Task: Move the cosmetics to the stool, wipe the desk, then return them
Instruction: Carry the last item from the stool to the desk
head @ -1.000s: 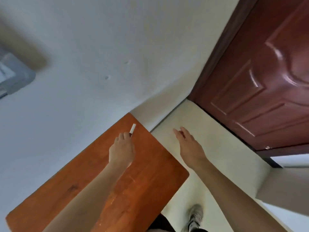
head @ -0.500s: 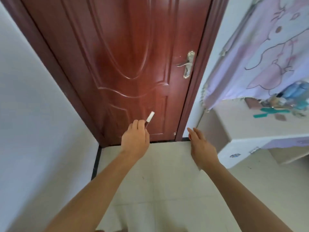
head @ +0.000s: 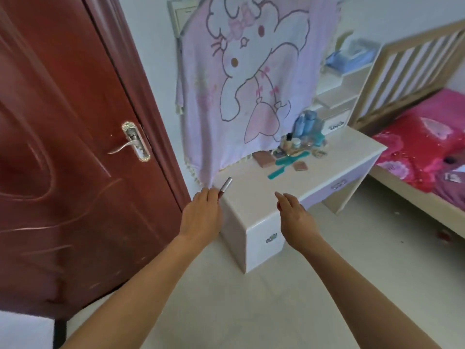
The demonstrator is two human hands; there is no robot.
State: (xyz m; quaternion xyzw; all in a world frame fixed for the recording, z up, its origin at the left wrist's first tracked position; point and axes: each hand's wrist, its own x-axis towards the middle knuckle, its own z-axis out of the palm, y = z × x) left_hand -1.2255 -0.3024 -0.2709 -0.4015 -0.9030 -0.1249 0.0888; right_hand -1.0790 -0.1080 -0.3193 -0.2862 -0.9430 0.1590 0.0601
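Here we have two bare hands stretched forward over a pale floor [head: 251, 311], toward one white desk [head: 264, 197]. Our left hand [head: 201, 215] grasps one slim tube [head: 225, 187] in its curled fingers. The tube's silver cap points up and away, tilted to the right, and a bit of dark red body shows just above the fingers. The tube is over the desk's near left corner, and we cannot tell whether it touches the top. Our right hand [head: 294, 217] holds nothing. Its fingers are straight and close together, held out before the desk's near edge and well apart from the left hand.

The other cosmetics sit at the far end of the desk, near the wall. We count one teal comb [head: 286, 165] lying flat and two flat pinkish palettes. The larger palette [head: 263, 158] is to the left of the comb and the smaller palette [head: 300, 166] to its right. Behind them stand a cluster of blue bottles [head: 305, 123] and some small jars [head: 289, 143], too blurred for a sure count. Two drawer fronts [head: 266, 244] show on the desk's near face.

One pink blanket [head: 251, 71] printed with a cartoon rabbit hangs behind the desk. To the left is one dark red door [head: 63, 172] with one silver lever handle [head: 132, 143]. To the right is one bed [head: 422, 157] with red and pink bedding and a slatted headboard.
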